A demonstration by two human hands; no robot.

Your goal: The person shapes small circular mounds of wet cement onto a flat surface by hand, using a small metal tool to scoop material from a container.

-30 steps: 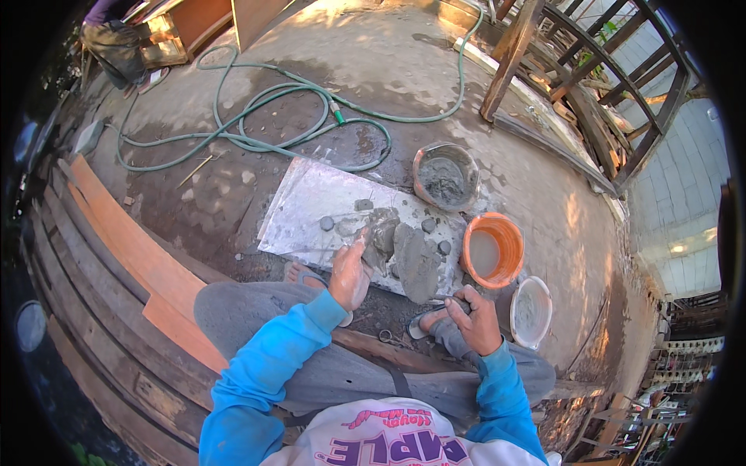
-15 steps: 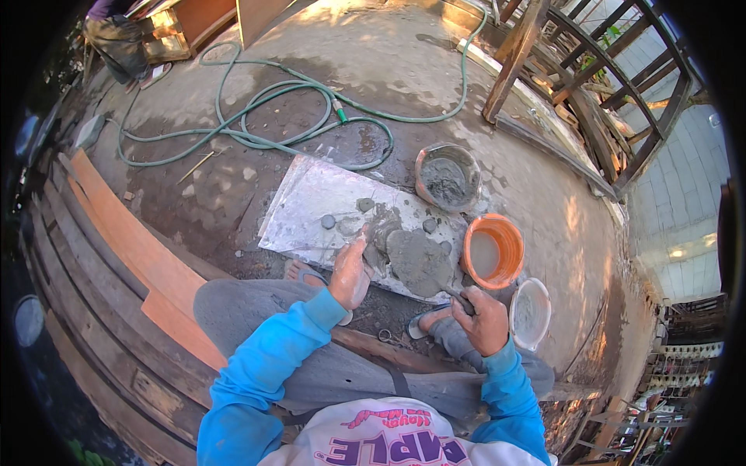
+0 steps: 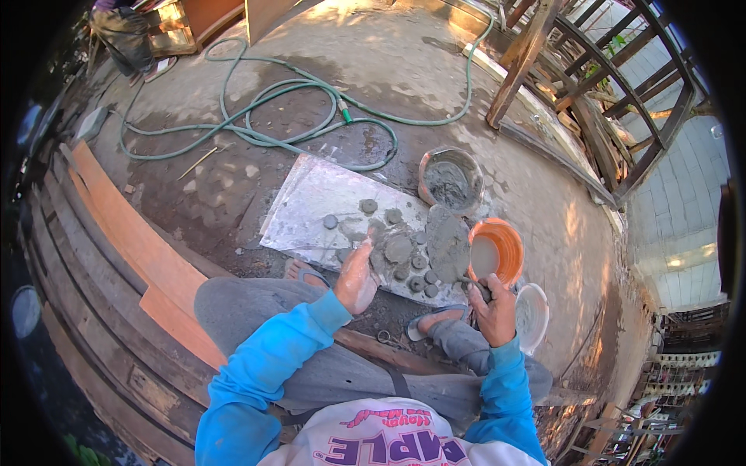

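Note:
Closed around a trowel's handle, my right hand (image 3: 495, 307) is at the right near corner of a pale board. The trowel's broad blade (image 3: 449, 245), coated with wet grey mortar, reaches up over the board's right edge. Across the board (image 3: 307, 198) lie several small round grey mortar pieces (image 3: 330, 221) and a larger flattened patch of mortar (image 3: 399, 248). My left hand (image 3: 357, 281) is above the board's near edge, its fingers stretched forward beside the mortar, and I see nothing held in it. Its far fingers are partly hidden.
Beyond the board stands a bucket of grey mortar (image 3: 448, 184). Right of it are an orange bucket of cloudy liquid (image 3: 507, 247) and a whitish bucket (image 3: 533, 314). A green hose (image 3: 272, 140) coils behind. Wooden planks (image 3: 116, 334) lie at left; another person (image 3: 122, 39) is far left.
My right hand has shifted slightly up and right. The coated trowel has moved from the board's middle to its right edge, uncovering several round mortar pieces. My left hand has barely moved.

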